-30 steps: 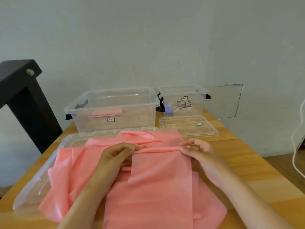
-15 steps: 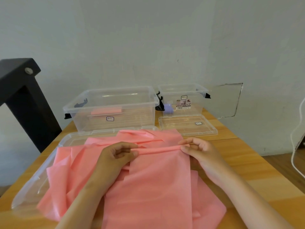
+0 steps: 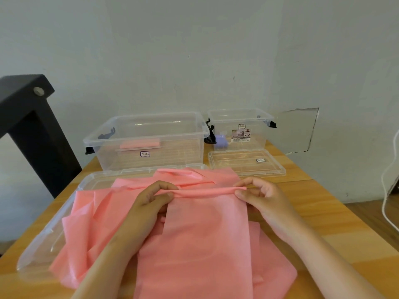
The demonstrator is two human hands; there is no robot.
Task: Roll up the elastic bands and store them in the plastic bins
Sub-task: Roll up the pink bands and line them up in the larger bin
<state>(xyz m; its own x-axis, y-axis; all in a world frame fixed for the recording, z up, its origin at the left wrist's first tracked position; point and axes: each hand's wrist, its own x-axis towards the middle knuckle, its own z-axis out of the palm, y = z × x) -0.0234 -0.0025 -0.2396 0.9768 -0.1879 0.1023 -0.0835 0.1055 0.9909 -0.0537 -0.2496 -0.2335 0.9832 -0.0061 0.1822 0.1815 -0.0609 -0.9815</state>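
A long pink elastic band [image 3: 205,229] lies spread over the wooden table, its far end turned into a thin roll. My left hand [image 3: 151,201] pinches the left end of that roll and my right hand [image 3: 259,197] pinches the right end. More loose pink band [image 3: 90,229] is bunched to the left. Behind stands a large clear plastic bin [image 3: 146,143] holding a rolled pink band [image 3: 140,144]. To its right is a smaller clear bin [image 3: 239,128] with a purple item [image 3: 222,140] inside.
A large clear lid [image 3: 49,240] lies under the bunched band at the left. A small clear lid [image 3: 246,162] lies in front of the smaller bin. A black frame [image 3: 32,126] stands at the left, a white cable [image 3: 388,190] hangs at the right.
The rolled edge between my hands has grown slightly tighter and longer. Both hands stay at about the same place.
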